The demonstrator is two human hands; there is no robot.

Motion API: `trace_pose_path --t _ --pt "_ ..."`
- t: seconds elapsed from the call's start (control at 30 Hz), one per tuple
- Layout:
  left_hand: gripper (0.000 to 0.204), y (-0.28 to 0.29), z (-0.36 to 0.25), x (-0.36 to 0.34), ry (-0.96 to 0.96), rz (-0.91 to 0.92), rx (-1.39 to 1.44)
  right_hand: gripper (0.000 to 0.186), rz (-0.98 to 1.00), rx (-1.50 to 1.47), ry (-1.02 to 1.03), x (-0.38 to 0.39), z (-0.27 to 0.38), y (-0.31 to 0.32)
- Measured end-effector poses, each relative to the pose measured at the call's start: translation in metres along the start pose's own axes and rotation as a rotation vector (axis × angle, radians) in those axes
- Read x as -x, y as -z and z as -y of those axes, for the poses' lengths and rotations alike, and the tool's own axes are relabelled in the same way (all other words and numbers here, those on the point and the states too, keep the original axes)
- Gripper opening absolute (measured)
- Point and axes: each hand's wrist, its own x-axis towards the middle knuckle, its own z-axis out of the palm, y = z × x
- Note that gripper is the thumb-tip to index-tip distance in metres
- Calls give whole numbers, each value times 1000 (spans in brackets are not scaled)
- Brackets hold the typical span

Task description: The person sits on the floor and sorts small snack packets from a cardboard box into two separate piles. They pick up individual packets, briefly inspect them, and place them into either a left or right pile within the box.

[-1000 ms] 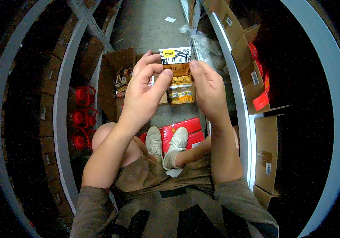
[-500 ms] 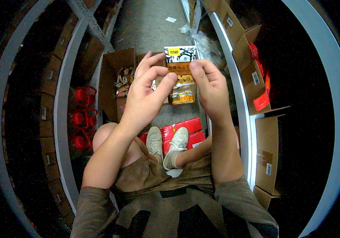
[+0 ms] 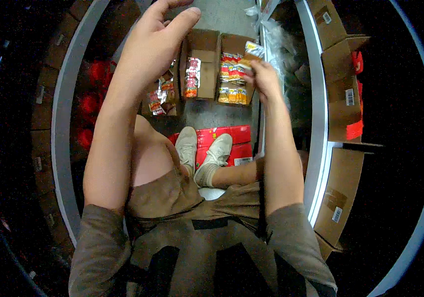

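- Snack packet (image 3: 252,51), small with a yellow and silver wrapper, sits pinched in your right hand (image 3: 264,79), held above the open cardboard boxes on the floor.
- Your right hand is closed round the packet's lower end, fingers curled, the packet sticking up past them toward the metal shelf rail (image 3: 321,123) on your right.
- Your left hand (image 3: 155,42) is raised close to the camera, fingers loosely spread and holding nothing.
- Below the packet, the right-hand box (image 3: 234,74) holds rows of red and yellow packets; the middle box (image 3: 203,64) has a few packets along its left wall; the left box (image 3: 165,94), partly hidden by your left forearm, holds mixed packets.
- You sit cross-legged on the grey floor (image 3: 217,111), pale shoes (image 3: 202,151) resting against a flat red carton (image 3: 231,141).
- Brown cartons (image 3: 343,74) line the shelves on your right; red items (image 3: 90,94) stand in the dim shelving on your left.
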Motion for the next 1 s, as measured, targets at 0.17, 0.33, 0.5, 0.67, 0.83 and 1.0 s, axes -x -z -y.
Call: trace_pose_path --t 0.17,0.33,0.5,0.67,0.83,1.0 --pt "38 13 10 1 70 -17 11 22 -16 100 -370 -56 -119 -18" --pt "37 14 16 -8 161 -86 86 21 -25 1033 -186 -130 -259 21" --pt "39 16 -7 -17 293 -20 -35 28 72 1252 -195 -111 -236 -1" --pt "39 16 -12 -23 384 -15 -22 32 110 1288 -225 -108 -224 -15" --pt "41 27 11 -35 390 -41 55 40 192 1401 -45 -106 -232 13" --pt "49 94 63 -38 227 16 -233 45 109 1177 64 -118 -205 25"
